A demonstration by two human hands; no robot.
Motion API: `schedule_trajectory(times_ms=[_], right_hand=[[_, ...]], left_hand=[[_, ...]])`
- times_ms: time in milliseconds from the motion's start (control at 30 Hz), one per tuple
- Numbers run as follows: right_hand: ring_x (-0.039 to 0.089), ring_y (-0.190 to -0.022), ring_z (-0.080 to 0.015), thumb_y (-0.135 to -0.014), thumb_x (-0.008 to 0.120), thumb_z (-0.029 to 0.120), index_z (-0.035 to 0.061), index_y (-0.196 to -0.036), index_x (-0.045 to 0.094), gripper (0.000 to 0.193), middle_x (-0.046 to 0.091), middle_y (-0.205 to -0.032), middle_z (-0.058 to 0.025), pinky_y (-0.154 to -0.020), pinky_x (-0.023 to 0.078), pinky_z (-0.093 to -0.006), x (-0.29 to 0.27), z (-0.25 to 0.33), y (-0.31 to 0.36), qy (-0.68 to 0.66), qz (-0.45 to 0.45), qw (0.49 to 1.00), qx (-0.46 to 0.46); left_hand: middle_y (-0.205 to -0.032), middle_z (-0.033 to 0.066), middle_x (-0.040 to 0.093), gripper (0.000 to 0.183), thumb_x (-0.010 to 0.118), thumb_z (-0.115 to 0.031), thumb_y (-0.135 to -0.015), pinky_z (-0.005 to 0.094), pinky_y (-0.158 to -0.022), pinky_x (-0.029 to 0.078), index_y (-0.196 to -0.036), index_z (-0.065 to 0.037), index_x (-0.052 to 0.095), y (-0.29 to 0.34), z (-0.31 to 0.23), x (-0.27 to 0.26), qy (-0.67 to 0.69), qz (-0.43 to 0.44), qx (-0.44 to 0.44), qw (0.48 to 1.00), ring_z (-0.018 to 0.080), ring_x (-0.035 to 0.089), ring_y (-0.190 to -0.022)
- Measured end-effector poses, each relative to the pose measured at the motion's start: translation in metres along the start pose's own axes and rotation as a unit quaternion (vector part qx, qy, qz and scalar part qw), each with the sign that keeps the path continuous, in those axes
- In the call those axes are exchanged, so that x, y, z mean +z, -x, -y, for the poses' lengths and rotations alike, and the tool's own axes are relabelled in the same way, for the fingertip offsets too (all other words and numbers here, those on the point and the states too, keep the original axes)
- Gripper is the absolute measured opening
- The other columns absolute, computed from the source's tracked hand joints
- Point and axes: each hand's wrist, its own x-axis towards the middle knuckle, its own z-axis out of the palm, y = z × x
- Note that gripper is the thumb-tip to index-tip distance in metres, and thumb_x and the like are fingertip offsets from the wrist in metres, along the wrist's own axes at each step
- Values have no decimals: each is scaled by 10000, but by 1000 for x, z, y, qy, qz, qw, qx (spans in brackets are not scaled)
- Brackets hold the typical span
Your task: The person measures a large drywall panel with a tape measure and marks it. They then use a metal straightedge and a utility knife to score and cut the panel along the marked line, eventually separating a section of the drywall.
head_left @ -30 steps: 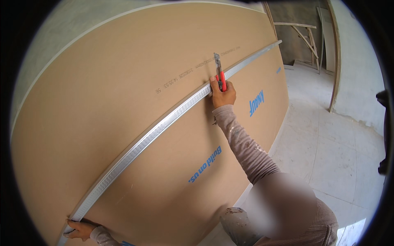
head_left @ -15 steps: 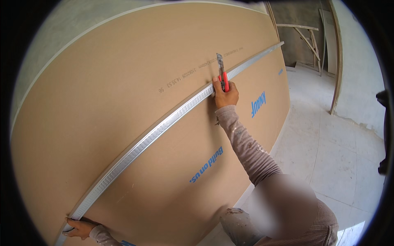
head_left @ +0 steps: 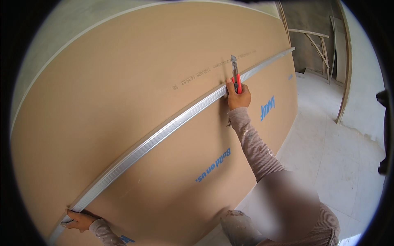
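Note:
A long silvery metal profile [head_left: 158, 133] runs slantwise across a large brown plasterboard sheet [head_left: 135, 69], from lower left to upper right. Near its low end, my left hand [head_left: 80, 220] grips the profile, thumb on the upper edge. Farther up, my right hand [head_left: 239, 98] is closed around a utility knife [head_left: 236, 80] with red on its handle. The knife's grey blade end points up, past the profile's upper edge. Fingers of that same hand also touch the profile. What lies under both palms is hidden.
A pale tiled floor [head_left: 328, 156] lies to the right of the board. Beyond a wooden door frame [head_left: 344, 90] stands a wooden trestle [head_left: 318, 41] with leaning boards. My stained trouser knee [head_left: 238, 225] is close to the board's lower edge.
The view has turned slightly, so the board, profile and right hand appear farther right. Both hands keep hold, the right one still with the knife.

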Motion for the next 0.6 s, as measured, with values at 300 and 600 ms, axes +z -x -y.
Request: schedule_trajectory(times_ms=[300,600], right_hand=[[695,-663,-199,-818,851,543,-34,-908,685,607,708,-724,-106,-692,564,-342,2,-3,-2,8,-17,999,-28],[676,-628,-215,-807,849,566,-17,-824,691,604,691,-680,-117,-656,553,-364,5,-26,-20,-11,25,1000,-13]], left_hand=[[-1540,137,543,918,588,-634,-934,492,-1235,280,-1637,-129,281,1,2,3,1,-6,13,1000,419,505,-1389],[-1474,204,574,879,620,-607,-930,458,-1081,514,-1617,-146,324,14,-14,0,33,2,-3,999,375,638,-1244]])
